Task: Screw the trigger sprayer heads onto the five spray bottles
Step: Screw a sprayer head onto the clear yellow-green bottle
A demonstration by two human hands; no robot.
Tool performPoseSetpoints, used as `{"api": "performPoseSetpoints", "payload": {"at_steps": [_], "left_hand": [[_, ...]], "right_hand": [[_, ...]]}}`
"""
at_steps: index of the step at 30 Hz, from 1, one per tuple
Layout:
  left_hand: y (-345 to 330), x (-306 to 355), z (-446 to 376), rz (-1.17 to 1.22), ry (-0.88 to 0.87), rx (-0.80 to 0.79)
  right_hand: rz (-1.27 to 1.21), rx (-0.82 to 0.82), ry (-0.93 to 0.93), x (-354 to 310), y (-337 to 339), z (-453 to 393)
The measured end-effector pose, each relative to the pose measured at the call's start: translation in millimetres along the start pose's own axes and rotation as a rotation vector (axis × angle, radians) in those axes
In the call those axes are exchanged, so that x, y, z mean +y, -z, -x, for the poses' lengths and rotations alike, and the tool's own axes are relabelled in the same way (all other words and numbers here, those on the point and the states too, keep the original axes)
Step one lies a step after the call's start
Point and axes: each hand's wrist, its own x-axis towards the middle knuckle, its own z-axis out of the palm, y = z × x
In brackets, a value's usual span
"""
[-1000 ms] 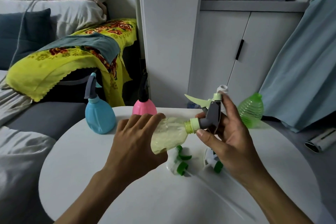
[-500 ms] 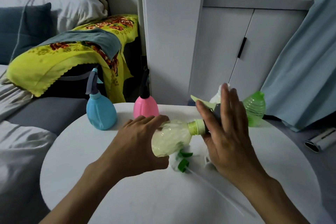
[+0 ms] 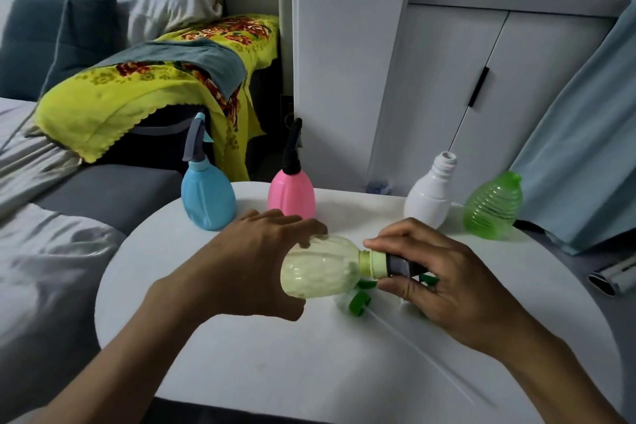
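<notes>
My left hand (image 3: 247,262) grips a pale yellow bottle (image 3: 320,268) held on its side above the round white table (image 3: 241,365). My right hand (image 3: 444,279) is closed around the grey sprayer head (image 3: 399,265) at the bottle's light green collar, hiding its trigger. A blue bottle (image 3: 206,196) and a pink bottle (image 3: 292,196) stand at the back with heads on. A white bottle (image 3: 430,196) and a ribbed green bottle (image 3: 492,206) stand open-necked at the back right. Loose green-and-white sprayer heads (image 3: 358,299) lie under the held bottle.
A thin clear dip tube (image 3: 423,358) runs from the loose heads toward the table's front right. A sofa with a yellow cloth (image 3: 137,93) is at the left, a white cabinet (image 3: 481,96) behind, a blue curtain (image 3: 585,148) at the right.
My right hand turned over and now wraps the sprayer head from above; the trigger that stuck up is hidden. Both hands and the bottle dropped lower, uncovering the white bottle behind.
</notes>
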Motion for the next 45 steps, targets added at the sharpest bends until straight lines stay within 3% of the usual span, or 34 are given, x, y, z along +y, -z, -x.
{"api": "performPoseSetpoints", "payload": {"at_steps": [3,15,20,25,29,34,45], "left_hand": [[-1,1,0,-0.013,-0.015,-0.032],[4,3,0,0.299,0.048,-0.150],[1,4,0,0.166,0.086,-0.155],[-2,17,-1,0.117,0.053,0.016],[-2,22,-4,-0.053,0.006,0.116],[2,23,-7,-0.180,0.010,0.093],[2,21,-5,-0.269,0.017,0.072]], "right_hand": [[-0.065,-0.065,-0.041,1,2,1],[-0.306,0.075,-0.096,-15,14,1],[-0.086,0.005,-0.064,-11,9,0],[-0.283,0.109,-0.159,-3,8,1],[-0.295,0.145,-0.185,-2,2,1],[-0.300,0.086,-0.224,4,-7,3],[-0.347,0.123,-0.208,1,-12,-1]]}}
